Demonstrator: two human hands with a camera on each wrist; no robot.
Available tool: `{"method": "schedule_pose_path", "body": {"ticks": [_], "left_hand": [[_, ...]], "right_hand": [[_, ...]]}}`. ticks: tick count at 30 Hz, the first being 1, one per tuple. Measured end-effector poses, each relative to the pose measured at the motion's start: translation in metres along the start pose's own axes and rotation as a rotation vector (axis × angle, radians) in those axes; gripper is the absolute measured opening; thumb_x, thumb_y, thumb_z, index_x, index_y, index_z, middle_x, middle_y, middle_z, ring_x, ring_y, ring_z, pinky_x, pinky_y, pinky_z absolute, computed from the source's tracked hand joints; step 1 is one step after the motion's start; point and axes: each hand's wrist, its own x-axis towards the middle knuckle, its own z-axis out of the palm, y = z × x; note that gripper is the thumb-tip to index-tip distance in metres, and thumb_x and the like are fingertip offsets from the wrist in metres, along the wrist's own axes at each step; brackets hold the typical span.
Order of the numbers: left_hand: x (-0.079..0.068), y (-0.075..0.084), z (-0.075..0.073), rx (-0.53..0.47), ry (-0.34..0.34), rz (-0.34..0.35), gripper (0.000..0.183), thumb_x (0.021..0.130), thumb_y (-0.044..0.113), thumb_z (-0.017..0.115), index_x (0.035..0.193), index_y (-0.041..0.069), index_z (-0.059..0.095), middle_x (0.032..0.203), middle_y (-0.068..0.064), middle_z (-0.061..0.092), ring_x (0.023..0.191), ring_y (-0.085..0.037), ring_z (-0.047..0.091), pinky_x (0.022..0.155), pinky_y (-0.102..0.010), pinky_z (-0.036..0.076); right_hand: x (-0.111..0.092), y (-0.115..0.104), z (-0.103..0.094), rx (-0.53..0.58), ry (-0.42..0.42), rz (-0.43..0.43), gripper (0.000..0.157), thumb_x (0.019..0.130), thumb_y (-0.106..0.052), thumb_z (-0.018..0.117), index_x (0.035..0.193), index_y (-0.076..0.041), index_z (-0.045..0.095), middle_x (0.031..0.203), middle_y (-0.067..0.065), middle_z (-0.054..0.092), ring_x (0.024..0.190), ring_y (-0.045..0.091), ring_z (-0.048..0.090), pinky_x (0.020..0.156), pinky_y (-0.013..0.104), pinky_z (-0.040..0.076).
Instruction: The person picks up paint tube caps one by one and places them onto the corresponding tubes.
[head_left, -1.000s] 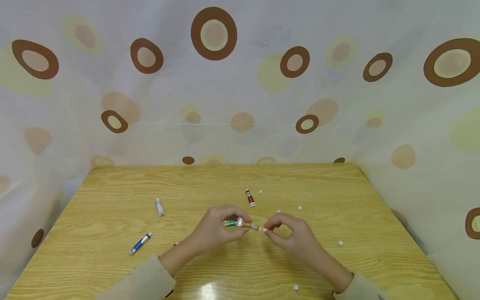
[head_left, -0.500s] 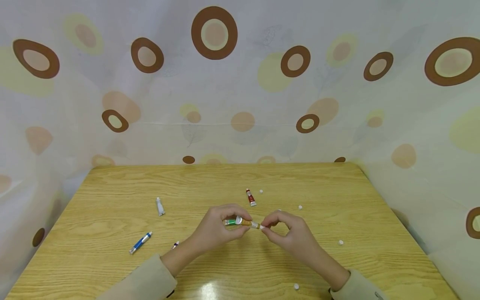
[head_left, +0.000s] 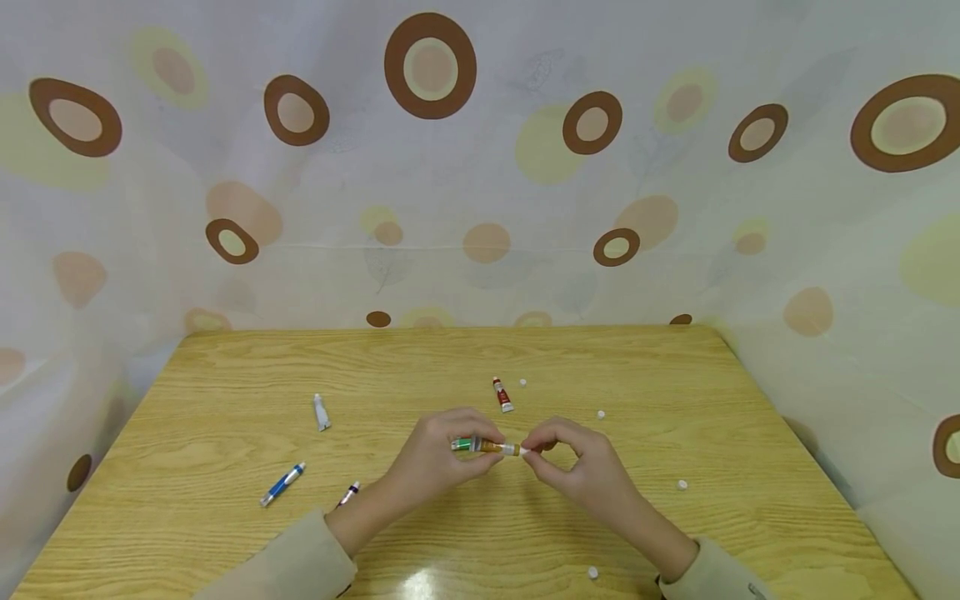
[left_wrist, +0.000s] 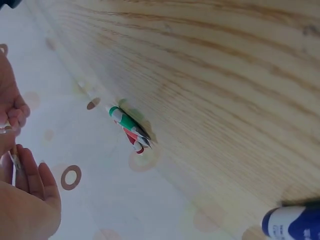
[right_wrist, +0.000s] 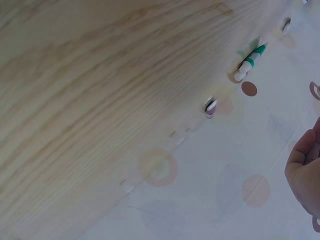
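My left hand [head_left: 442, 454] pinches a small ochre paint tube [head_left: 491, 447] between thumb and fingers, crimped end toward the palm and nozzle pointing right. A small white cap [head_left: 526, 451] is at the nozzle, pinched by the thumb and index finger of my right hand [head_left: 577, 462]. Both hands are just above the table. Behind the left hand, partly hidden by it, a green paint tube [head_left: 461, 445] lies on the wood; the left wrist view shows that green tube [left_wrist: 127, 122] whole. Just beyond lies a red paint tube [head_left: 502, 396].
On the left lie a silvery white tube [head_left: 321, 412], a blue tube [head_left: 283, 484] and a dark purple tube [head_left: 349, 493] partly under the left wrist. Loose white caps [head_left: 601, 414] [head_left: 682, 485] are scattered on the right of the wooden table [head_left: 420, 358]. A patterned curtain [head_left: 480, 167] hangs behind.
My right hand has shifted slightly left, bringing the white cap from just off the nozzle onto the ochre tube's tip. The ochre tube has straightened a little; the left hand has barely moved.
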Motion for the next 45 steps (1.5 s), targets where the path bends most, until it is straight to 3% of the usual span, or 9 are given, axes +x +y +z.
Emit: {"method": "schedule_pose_path", "body": {"ticks": [9, 15, 21, 28, 33, 45], "left_hand": [[0.0011, 0.0009, 0.002, 0.082, 0.001, 0.066, 0.012, 0.084, 0.007, 0.084, 0.095, 0.009, 0.08, 0.096, -0.002, 0.078, 0.08, -0.008, 0.068, 0.074, -0.015, 0.057], [0.0011, 0.0039, 0.0014, 0.114, 0.011, 0.058, 0.013, 0.083, 0.007, 0.085, 0.095, 0.008, 0.08, 0.096, -0.002, 0.078, 0.081, -0.009, 0.069, 0.075, -0.016, 0.057], [0.0, 0.0021, 0.0026, 0.113, 0.02, 0.034, 0.014, 0.082, 0.007, 0.086, 0.094, 0.009, 0.08, 0.096, -0.001, 0.078, 0.082, -0.008, 0.07, 0.078, -0.018, 0.058], [0.0012, 0.0021, 0.0023, 0.1, 0.018, 0.073, 0.012, 0.082, 0.007, 0.086, 0.092, 0.01, 0.08, 0.092, 0.0, 0.078, 0.08, -0.007, 0.066, 0.073, -0.016, 0.056], [0.0007, 0.0013, 0.0025, 0.101, 0.025, 0.087, 0.012, 0.081, 0.006, 0.086, 0.091, 0.01, 0.08, 0.092, 0.0, 0.078, 0.08, -0.007, 0.066, 0.073, -0.015, 0.056], [0.0008, 0.0009, 0.0018, 0.086, 0.023, 0.079, 0.012, 0.082, 0.007, 0.086, 0.092, 0.008, 0.08, 0.093, -0.002, 0.078, 0.081, -0.01, 0.068, 0.074, -0.016, 0.057]], "right_hand": [[0.0005, -0.0025, -0.0009, -0.007, -0.009, 0.062, 0.014, 0.091, -0.004, 0.076, 0.097, -0.016, 0.074, 0.093, 0.002, 0.076, 0.086, 0.001, 0.066, 0.077, 0.025, 0.06], [0.0, -0.005, -0.0019, -0.029, -0.017, 0.136, 0.01, 0.092, -0.01, 0.077, 0.099, -0.017, 0.076, 0.093, -0.005, 0.076, 0.086, 0.0, 0.065, 0.078, 0.024, 0.059], [-0.0005, -0.0055, -0.0031, -0.017, -0.04, 0.15, 0.015, 0.089, -0.006, 0.078, 0.102, -0.014, 0.076, 0.095, -0.006, 0.076, 0.09, 0.001, 0.066, 0.083, 0.026, 0.06], [-0.0007, -0.0056, -0.0034, 0.002, -0.046, 0.175, 0.011, 0.091, -0.008, 0.077, 0.099, -0.016, 0.077, 0.093, -0.003, 0.077, 0.088, 0.0, 0.067, 0.08, 0.031, 0.061], [-0.0006, -0.0045, -0.003, 0.001, -0.048, 0.162, 0.007, 0.092, -0.01, 0.076, 0.097, -0.015, 0.078, 0.094, -0.003, 0.077, 0.085, 0.0, 0.066, 0.078, 0.027, 0.06], [-0.0001, 0.0002, -0.0029, 0.005, -0.045, 0.073, 0.011, 0.09, -0.005, 0.077, 0.097, -0.014, 0.077, 0.093, 0.001, 0.077, 0.086, 0.002, 0.064, 0.079, 0.03, 0.06]]}}
